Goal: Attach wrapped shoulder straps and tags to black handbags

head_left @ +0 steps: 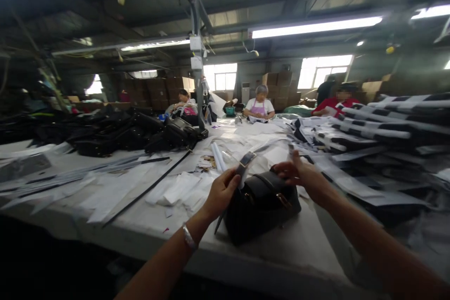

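Observation:
A black handbag with a front flap and gold-coloured buckle hardware stands on the white work table in front of me. My left hand is closed around a dark strap beside its gold buckle, at the bag's upper left. Beyond the bag, the strap arcs up and to the right, partly under pale wrapping. My right hand is at the bag's upper right edge, thumb raised and apart from the fingers, which reach toward the bag's top. Slight blur hides whether those fingertips touch it.
Black bags lie heaped at the left. Stacked dark pieces with white wrapping rise at the right. White sheets and a long black strip lie on the table. Several people sit across it, near a post.

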The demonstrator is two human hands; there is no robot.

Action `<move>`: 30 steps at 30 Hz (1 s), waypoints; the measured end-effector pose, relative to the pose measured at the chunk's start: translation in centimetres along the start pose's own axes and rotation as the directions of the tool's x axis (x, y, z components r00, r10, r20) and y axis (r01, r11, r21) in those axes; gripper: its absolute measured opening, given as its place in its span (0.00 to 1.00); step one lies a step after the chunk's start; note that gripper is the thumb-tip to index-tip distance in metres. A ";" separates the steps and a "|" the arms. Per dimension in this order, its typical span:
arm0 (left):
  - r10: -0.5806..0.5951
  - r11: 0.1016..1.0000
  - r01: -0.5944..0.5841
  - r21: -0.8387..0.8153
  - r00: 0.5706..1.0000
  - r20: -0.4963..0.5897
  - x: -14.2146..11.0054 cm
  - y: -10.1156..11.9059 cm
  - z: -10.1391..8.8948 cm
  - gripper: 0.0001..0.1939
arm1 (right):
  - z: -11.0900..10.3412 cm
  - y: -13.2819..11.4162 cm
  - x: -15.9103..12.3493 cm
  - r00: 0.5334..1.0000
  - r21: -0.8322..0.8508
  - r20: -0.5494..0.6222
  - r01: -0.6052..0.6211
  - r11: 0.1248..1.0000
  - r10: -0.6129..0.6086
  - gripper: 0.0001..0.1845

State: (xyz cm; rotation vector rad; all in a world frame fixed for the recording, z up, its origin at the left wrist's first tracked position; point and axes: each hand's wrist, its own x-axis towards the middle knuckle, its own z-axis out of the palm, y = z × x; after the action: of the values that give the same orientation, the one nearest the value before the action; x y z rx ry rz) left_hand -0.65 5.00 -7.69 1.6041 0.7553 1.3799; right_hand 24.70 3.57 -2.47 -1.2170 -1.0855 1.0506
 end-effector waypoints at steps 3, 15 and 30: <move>0.007 0.969 0.032 0.247 0.988 -0.152 -1.3 -2.1 -4.5 0.20 | 0.7 2.4 -5.3 0.996 -0.142 0.046 0.080 0.987 -0.074 0.30; -0.029 0.587 0.221 0.779 0.967 -0.252 -3.3 -9.8 -14.3 0.13 | 15.5 14.8 -10.2 0.930 0.066 0.315 -0.220 0.973 0.189 0.48; -0.284 0.249 0.410 0.877 0.897 -0.339 2.5 -12.4 -18.8 0.15 | 17.3 16.0 -8.4 0.928 0.032 0.297 -0.244 0.969 0.224 0.36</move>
State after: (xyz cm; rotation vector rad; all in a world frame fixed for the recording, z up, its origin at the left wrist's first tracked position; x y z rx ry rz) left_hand -17.35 16.84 -17.42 1.9687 2.1592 0.6100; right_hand 5.72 -0.69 -18.28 -1.1811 -1.1346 1.4769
